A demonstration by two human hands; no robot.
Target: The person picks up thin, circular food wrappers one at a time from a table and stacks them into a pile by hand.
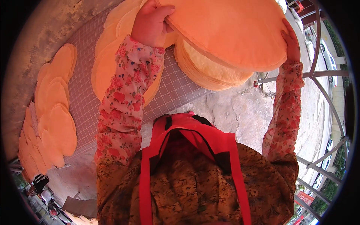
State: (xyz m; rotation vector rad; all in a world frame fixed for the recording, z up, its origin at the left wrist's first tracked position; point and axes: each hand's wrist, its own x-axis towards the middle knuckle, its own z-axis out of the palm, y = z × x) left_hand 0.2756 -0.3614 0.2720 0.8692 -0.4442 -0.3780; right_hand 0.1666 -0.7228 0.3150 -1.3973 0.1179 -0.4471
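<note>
A large round sheet of thin flatbread (230, 31), seemingly several layers thick, is held up before me and runs past the top of the view. My left hand (153, 24) grips its left edge, thumb on top. At the right edge, the fingers of my right hand (292, 42) rest on the upper side; its thumb is hidden. Below the held bread stands a thick round stack of flatbreads (213, 67), partly covered by it. Overlapping flatbreads (105, 73) lie to the left, behind my left sleeve.
The breads rest on a table covered with a grid-patterned cloth (84, 92). More overlapping flatbreads (57, 123) lie at its far left, beside a wall (36, 42). A metal frame (317, 73) stands on the right, with parked cars (329, 63) beyond. Concrete ground (239, 112) shows below.
</note>
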